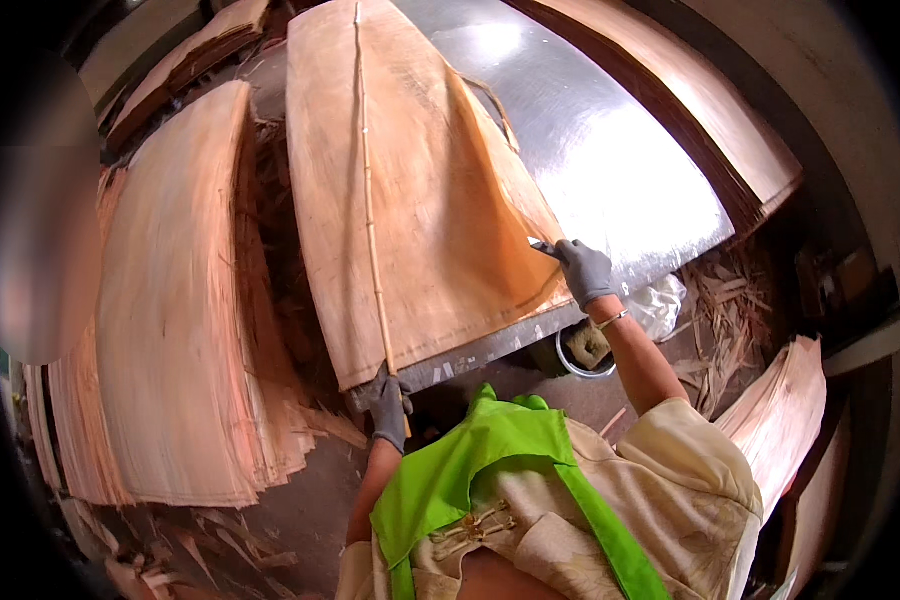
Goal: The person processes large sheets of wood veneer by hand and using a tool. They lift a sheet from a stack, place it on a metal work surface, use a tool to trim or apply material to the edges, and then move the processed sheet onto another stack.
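Note:
A large sheet of wood veneer [420, 270] lies over the left part of a shiny metal-topped table [640, 170], its right side lifted in a fold. Along the sheet runs a long, thin bamboo stick [369, 190]. My left hand [387, 403], in a grey glove, is closed around the stick's near end at the table's front left corner. By the sheet's right edge, my gloved right hand [584, 272] grips a knife [543, 246], its pale blade pointing left over the sheet. A curved cord or thin stick [495, 105] shows beside the sheet's far right edge.
Tall stacks of veneer stand left [170, 300], far right [700, 100] and near right [780, 410]. Beneath the table's front edge sit a bucket [610, 372] and a white plastic bag [658, 305]. Veneer scraps [725, 320] litter the floor. A blurred patch covers the left rim.

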Demonstrator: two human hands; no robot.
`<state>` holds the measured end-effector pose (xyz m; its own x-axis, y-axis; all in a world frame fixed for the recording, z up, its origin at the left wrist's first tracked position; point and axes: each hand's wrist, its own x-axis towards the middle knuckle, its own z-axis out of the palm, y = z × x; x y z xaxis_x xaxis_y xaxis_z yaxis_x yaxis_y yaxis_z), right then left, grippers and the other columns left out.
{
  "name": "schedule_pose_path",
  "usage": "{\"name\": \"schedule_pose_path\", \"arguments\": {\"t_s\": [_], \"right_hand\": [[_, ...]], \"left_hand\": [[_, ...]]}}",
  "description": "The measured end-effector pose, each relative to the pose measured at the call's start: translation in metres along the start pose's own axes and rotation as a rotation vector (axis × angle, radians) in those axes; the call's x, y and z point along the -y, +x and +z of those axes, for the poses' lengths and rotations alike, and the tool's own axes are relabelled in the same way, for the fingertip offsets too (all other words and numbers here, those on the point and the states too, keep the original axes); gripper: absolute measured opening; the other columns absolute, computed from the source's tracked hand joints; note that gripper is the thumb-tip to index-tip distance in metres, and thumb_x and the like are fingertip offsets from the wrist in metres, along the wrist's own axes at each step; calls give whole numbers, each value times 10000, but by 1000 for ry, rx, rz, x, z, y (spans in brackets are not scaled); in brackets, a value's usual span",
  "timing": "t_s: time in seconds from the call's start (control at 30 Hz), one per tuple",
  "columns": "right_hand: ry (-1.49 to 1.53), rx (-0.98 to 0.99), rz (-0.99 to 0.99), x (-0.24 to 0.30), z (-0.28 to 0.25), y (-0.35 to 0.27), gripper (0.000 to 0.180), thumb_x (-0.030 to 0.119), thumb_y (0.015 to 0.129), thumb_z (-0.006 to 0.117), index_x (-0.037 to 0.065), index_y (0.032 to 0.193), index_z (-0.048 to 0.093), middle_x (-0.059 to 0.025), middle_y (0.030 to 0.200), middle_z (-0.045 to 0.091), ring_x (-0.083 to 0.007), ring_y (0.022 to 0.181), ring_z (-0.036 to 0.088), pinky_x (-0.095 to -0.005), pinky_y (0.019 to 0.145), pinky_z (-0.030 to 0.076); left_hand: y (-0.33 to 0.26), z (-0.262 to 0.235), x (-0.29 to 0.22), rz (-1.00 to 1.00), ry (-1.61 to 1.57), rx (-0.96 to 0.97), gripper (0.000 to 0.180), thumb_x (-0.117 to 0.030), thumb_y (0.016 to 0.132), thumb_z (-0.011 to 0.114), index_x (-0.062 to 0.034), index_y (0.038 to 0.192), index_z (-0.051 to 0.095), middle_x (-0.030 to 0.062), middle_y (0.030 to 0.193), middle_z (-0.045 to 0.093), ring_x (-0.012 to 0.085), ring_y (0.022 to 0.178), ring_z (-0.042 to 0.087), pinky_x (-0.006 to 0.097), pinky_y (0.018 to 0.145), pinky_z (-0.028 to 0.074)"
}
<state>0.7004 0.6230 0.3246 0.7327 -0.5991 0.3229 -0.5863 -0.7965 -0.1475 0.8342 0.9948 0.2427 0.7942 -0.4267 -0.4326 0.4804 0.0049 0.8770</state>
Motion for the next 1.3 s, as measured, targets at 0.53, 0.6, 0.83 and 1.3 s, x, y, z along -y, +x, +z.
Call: {"name": "schedule_pose_path", "arguments": {"t_s": [0.53, 0.6, 0.83, 1.3], "right_hand": [[227, 194, 384, -31, 89, -42, 148, 124, 713, 617, 73, 838, 557, -187, 868, 597, -370, 801, 580, -423, 672, 458], [195, 179, 402, -35, 93, -43, 141, 107, 726, 590, 61, 852, 545, -210, 894, 588, -389, 798, 579, -446, 676, 456], [163, 270, 498, -65, 97, -40, 167, 176, 772, 515, 54, 866, 579, -220, 816, 605, -391, 778, 586, -466, 692, 454], [578, 308, -229, 232, -31, 125, 235, 216, 808, 497, 5, 848, 594, -229, 830, 612, -372, 762, 597, -435, 684, 476]], "left_hand": [[7, -28, -13, -46, 208, 9, 383, -132, 903, 400, -109, 1284, 432, 31, 626, 523, 72, 383, 402, 201, 344, 355], [7, -28, -11, -37, 201, 3, 375, -136, 904, 402, -109, 1276, 443, 29, 624, 521, 68, 392, 406, 199, 348, 354], [7, -26, -7, -69, 206, -19, 386, -117, 897, 421, -108, 1282, 443, 15, 631, 515, 55, 415, 405, 194, 352, 349], [77, 31, 36, 427, 591, -207, 432, -158, 877, 470, -98, 1302, 421, 108, 965, 578, 210, 760, 540, 293, 681, 448]]}}
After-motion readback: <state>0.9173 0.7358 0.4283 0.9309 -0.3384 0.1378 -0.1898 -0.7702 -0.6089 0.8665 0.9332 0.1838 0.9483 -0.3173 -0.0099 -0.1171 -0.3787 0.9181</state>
